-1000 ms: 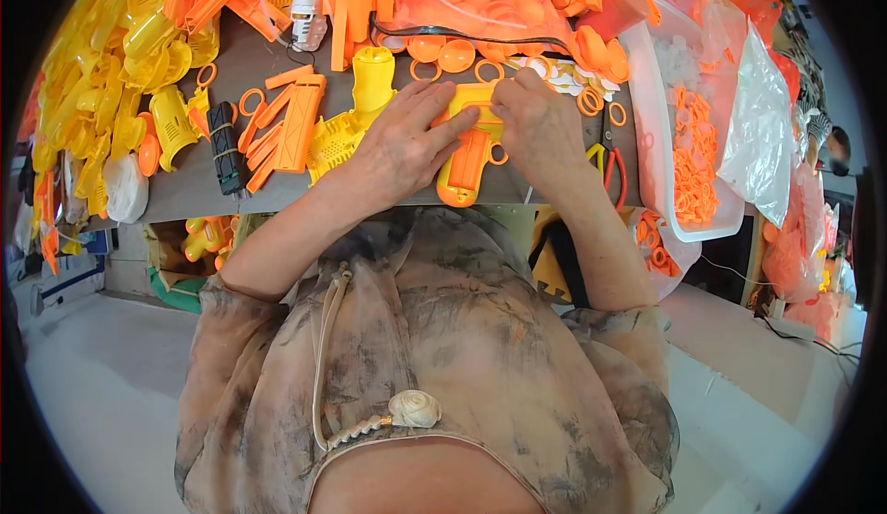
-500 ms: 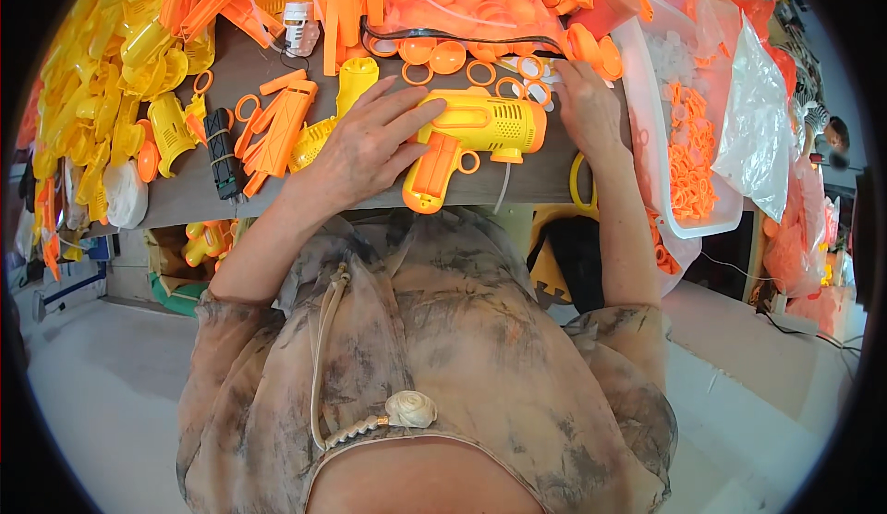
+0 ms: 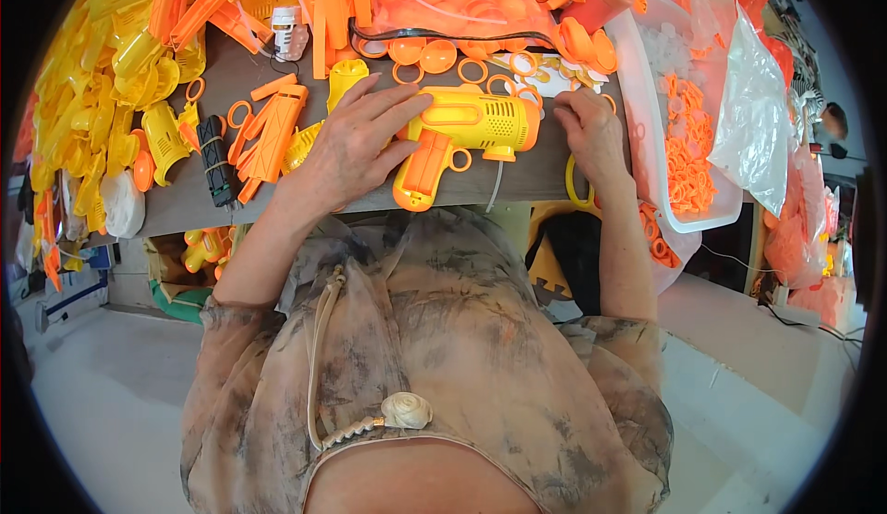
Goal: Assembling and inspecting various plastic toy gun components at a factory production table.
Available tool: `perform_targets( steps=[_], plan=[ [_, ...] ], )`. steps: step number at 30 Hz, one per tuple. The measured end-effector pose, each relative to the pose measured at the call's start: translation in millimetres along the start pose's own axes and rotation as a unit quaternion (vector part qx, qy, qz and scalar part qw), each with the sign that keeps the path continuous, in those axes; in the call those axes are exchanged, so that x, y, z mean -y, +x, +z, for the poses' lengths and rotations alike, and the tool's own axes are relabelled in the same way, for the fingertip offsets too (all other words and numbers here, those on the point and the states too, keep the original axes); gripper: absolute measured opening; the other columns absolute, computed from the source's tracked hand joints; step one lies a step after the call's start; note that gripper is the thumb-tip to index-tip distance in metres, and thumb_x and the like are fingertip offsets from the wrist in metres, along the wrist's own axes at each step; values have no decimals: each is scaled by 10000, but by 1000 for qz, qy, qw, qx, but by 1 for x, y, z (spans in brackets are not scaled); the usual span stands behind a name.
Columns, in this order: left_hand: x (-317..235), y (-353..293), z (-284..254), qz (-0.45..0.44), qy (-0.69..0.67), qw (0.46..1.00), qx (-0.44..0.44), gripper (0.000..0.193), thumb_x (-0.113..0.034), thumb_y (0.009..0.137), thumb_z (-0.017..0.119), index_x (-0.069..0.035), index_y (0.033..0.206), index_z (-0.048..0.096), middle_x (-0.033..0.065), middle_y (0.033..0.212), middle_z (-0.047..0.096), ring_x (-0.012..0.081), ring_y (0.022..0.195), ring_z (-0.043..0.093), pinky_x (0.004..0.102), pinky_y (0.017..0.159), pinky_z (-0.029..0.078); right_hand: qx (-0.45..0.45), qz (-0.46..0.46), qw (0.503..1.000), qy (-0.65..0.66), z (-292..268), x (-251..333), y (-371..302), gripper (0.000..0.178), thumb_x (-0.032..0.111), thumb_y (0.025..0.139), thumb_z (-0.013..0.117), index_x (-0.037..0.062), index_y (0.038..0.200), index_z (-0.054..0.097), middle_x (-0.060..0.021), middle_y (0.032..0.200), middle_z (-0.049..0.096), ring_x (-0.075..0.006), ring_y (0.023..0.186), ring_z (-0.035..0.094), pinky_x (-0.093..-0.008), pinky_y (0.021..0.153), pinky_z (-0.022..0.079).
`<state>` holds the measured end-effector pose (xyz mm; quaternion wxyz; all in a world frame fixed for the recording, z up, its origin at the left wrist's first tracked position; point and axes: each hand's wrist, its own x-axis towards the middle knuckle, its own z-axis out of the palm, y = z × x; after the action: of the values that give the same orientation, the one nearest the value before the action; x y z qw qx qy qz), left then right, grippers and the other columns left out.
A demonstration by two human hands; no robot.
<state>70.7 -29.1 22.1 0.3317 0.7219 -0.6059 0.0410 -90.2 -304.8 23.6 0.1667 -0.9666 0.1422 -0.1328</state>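
Observation:
A yellow toy gun (image 3: 471,119) with an orange grip lies on its side at the table's front, its muzzle end to the right. My left hand (image 3: 365,140) grips its rear end, fingers along the top and thumb by the grip. An orange ring sits at the trigger, and a clear thin tube (image 3: 496,186) hangs below the body. Just right of the muzzle, my right hand (image 3: 591,131) is closed with fingertips pinched together; what they hold, if anything, cannot be made out. Behind it are small white and gold flat pieces (image 3: 545,80), like stickers.
Orange rings (image 3: 472,71) lie behind the toy gun. Yellow shell halves (image 3: 102,98) heap up on the left, near a black bundle (image 3: 215,158) and orange parts (image 3: 273,131). A white bin (image 3: 684,228) with small orange pieces (image 3: 686,145) stands right. Yellow-handled scissors (image 3: 575,186) lie near the edge.
My right hand has drawn back slightly from the white and gold pieces, its fingers now more curled, uncovering more of them. My left hand stays on the toy gun. The whole view has shifted slightly.

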Motion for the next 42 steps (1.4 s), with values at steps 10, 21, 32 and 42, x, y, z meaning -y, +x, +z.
perform_targets(
  steps=[10,21,32,42],
  plan=[
    [-2,2,-2,-21,-11,1000,11,483,-167,750,693,-52,1196,550,134,1194,575,278,1102,550,471,1019,370,-30,-8,992,-119,14,12,11,292,60,769,656,61,1060,625,-126,874,551,-295,873,563,-395,732,461],
    [-12,3,-8,-30,-5,999,-16,506,-147,725,707,-53,1195,545,147,1247,530,323,1124,522,470,988,388,-40,70,997,19,10,4,7,198,112,784,652,-12,936,630,-151,893,605,-300,807,597,-387,708,462],
    [-29,5,-16,-10,-16,996,-85,449,-116,704,724,-23,1120,581,162,1200,545,320,1089,539,449,930,419,-58,111,992,-29,24,12,19,178,160,751,677,25,858,634,-130,862,630,-285,780,613,-382,664,466],
    [-32,15,-13,-9,-26,990,-139,380,-131,712,732,-39,1065,626,147,1128,591,299,1023,568,398,875,450,-67,120,990,-7,13,-2,22,150,124,775,634,27,889,643,-146,785,635,-273,718,615,-358,679,471]
  ],
)
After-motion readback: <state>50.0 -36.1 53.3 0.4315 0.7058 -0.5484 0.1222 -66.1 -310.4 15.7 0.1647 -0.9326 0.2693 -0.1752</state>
